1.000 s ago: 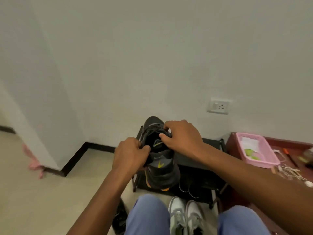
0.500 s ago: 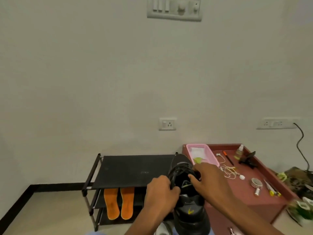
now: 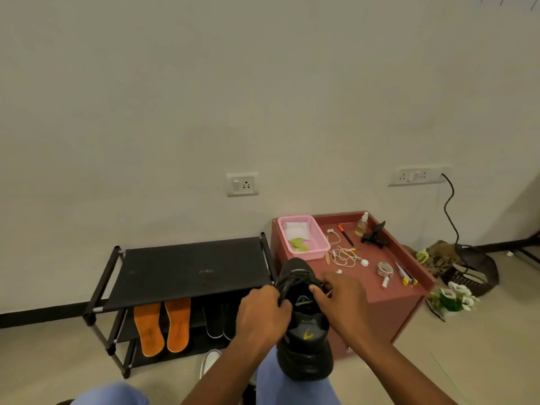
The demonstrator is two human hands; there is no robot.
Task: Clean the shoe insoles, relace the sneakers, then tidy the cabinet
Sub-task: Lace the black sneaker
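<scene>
Since the earlier frame both hands barely shift: left hand point(image 3: 263, 309) and right hand point(image 3: 340, 299) pinch laces atop the black sneaker point(image 3: 305, 331); relacing continues, next comes threading an eyelet.

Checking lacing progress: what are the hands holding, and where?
Both hands, left hand and right hand, grip the black sneaker at its laces near the collar.

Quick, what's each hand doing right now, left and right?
Left hand: fingers curled, gripping the laces at the black sneaker.
Right hand: fingers curled, pinching the laces on the same sneaker's other side.
</scene>
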